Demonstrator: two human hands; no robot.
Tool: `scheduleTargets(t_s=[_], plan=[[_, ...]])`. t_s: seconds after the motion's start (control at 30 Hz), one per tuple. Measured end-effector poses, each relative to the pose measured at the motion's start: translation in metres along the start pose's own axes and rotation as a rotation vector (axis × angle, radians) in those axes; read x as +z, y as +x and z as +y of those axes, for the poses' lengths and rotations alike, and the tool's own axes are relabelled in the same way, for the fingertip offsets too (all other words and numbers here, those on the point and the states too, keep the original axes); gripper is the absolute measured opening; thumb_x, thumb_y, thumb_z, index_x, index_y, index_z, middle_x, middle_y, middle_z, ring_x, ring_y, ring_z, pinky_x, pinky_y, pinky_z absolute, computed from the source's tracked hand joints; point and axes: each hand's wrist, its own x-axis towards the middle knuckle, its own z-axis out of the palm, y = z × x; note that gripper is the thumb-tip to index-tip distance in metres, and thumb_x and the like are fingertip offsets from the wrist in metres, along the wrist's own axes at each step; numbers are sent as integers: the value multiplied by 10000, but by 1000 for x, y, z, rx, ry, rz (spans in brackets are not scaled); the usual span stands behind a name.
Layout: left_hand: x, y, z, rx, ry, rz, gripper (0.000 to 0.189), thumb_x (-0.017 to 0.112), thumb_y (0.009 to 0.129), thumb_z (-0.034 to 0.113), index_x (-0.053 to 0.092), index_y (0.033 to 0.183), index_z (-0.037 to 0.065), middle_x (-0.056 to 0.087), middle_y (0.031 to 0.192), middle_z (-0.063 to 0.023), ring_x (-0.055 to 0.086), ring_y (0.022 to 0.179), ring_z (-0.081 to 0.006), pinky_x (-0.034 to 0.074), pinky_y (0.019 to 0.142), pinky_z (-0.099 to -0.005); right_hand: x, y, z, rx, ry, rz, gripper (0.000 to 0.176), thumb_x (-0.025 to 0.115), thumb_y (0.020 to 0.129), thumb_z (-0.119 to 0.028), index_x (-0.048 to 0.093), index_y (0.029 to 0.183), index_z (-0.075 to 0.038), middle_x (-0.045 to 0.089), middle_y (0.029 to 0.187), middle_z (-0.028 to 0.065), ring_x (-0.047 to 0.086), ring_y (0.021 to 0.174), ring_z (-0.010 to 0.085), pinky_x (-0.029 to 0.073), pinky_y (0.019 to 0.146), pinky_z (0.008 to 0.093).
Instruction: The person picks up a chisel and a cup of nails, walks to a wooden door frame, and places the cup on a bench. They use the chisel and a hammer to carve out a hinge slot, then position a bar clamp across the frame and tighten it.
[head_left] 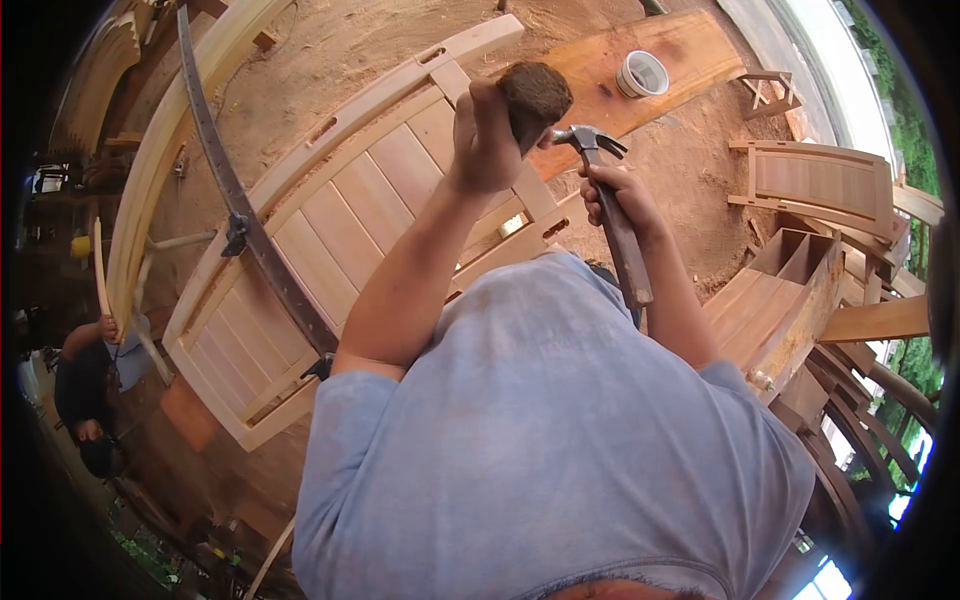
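Observation:
My left hand [489, 138] is closed around a dark brown block-like piece with a rough, rounded end [536, 98], raised over the wooden panel; I cannot tell what kind of thing it is. My right hand [622, 198] grips a claw hammer [622, 232] by its wooden handle. The hammer's metal head points up and sits just right of my left hand's fingers. Beneath my left forearm lies a large framed panel [335, 205] of pale wooden slats, with slots cut in its frame. A long dark metal bar clamp [262, 245] stretches across it.
A white bucket [642, 75] stands on a wide board [690, 60] at the back. To the right are a smaller slatted panel [815, 187], a wooden box-like frame [785, 300] and stacked timber. At the far left, another person [85, 380] holds a curved wooden strip.

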Motion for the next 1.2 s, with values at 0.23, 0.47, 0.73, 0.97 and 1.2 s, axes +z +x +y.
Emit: scheduleTargets(t_s=[0.23, 0.47, 0.73, 0.97, 1.2], plan=[[-13, -13, -16, -28, 11, -46, 950, 110, 784, 883, 541, 757, 36, 556, 620, -77, 529, 544, -163, 433, 534, -301, 9, -6, 14, 33, 55, 23, 231, 528, 960, -265, 527, 1073, -63, 556, 694, 9, 539, 518, 98, 466, 487, 251], [-3, -28, -28, 391, -47, -37, 686, 318, 970, 610, 513, 747, -9, 565, 658, -92, 590, 601, -180, 440, 505, -310, 8, -3, 2, -3, -2, -33, 234, 539, 957, -250, 527, 1074, -48, 565, 708, 27, 564, 540, 126, 477, 492, 273], [1, -30, -19, 465, 24, 152, 579, 312, 1007, 517, 401, 721, 21, 467, 613, -87, 526, 538, -186, 415, 488, -311, 17, 16, 1, -188, -95, 204, 193, 518, 953, -229, 553, 996, -44, 570, 690, 38, 565, 516, 141, 489, 480, 293], [-6, -30, -20, 390, -157, 71, 595, 372, 995, 527, 376, 639, 50, 437, 563, -68, 416, 496, -148, 352, 471, -307, 35, 14, 3, -55, -434, -7, 279, 546, 944, -279, 579, 831, -26, 588, 706, 59, 579, 545, 148, 486, 499, 278], [-34, -23, 88, 269, -204, 161, 663, 359, 983, 583, 551, 646, 45, 532, 551, -10, 494, 503, -98, 408, 472, -285, 7, 92, -17, -123, -821, 160, 354, 591, 852, -321, 604, 963, 15, 620, 747, 115, 620, 647, 219, 495, 588, 359]])
